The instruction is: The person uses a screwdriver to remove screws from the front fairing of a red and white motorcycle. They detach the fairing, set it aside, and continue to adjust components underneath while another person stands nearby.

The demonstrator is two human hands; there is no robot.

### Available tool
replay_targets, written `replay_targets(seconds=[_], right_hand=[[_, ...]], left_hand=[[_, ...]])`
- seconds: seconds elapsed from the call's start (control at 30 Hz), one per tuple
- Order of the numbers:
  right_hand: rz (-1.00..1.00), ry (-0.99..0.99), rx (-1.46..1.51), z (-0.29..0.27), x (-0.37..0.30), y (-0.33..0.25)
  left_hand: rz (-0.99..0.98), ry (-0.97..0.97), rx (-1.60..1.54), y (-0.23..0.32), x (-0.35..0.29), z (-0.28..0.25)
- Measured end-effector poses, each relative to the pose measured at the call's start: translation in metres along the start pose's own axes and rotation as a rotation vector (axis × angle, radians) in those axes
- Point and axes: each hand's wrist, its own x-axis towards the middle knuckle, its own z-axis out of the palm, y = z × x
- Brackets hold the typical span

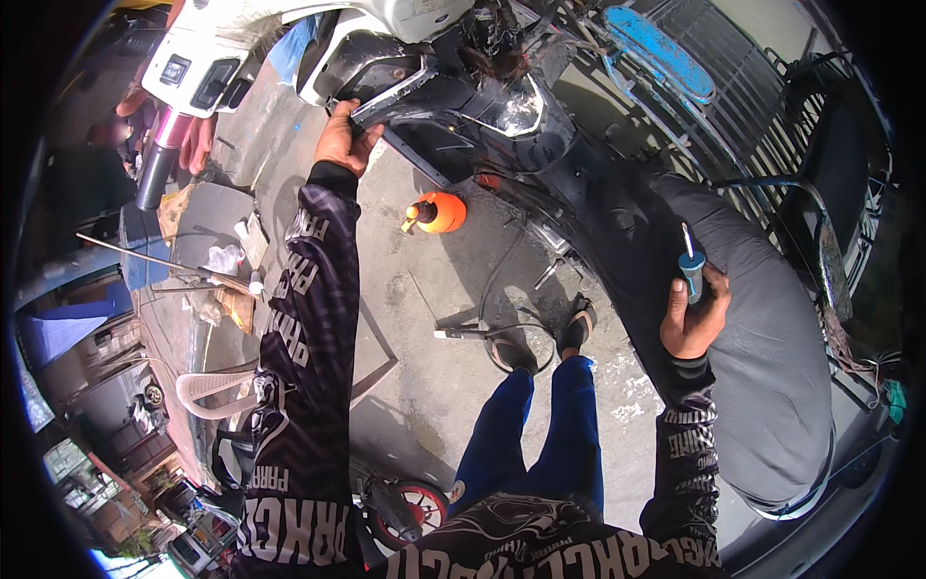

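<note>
In my right hand (696, 314) is a screwdriver (692, 270) with a blue handle, its shaft pointing up and away over the scooter's black seat (762, 328). The fingers are wrapped round the handle. Further forward, on the left, my left hand (347, 145) grips the lower edge of the scooter's dark inner front panel (381, 82), thumb toward me; some of its fingertips are hidden behind the edge. The white front body and bare wiring of the scooter (521, 106) show beyond the panel.
An orange spray bottle (442, 212) stands on the concrete floor by the scooter. A hose (487, 299) curls near my feet. A metal-slatted bench (714, 87) lies along the far right. At left are a white and pink handlebar part (183, 92) and a beige plastic chair (212, 391).
</note>
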Motion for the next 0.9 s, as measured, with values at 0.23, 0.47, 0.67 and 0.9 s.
replay_targets(seconds=[0.23, 0.47, 0.67, 0.9], right_hand=[[0.039, -0.023, -0.053, 0.001, 0.003, -0.006], [0.298, 0.101, 0.002, 0.028, 0.026, -0.065], [0.339, -0.234, 0.804, 0.178, 0.083, -0.166], [0.483, -0.183, 0.874, 0.303, 0.147, -0.191]], left_hand=[[-0.085, 0.065, 0.082, -0.005, 0.009, -0.01], [0.659, 0.125, 0.753, 0.052, -0.03, -0.013], [0.732, -0.178, 1.065, 0.096, -0.031, -0.004], [0.905, -0.072, 1.215, 0.082, -0.017, -0.006]])
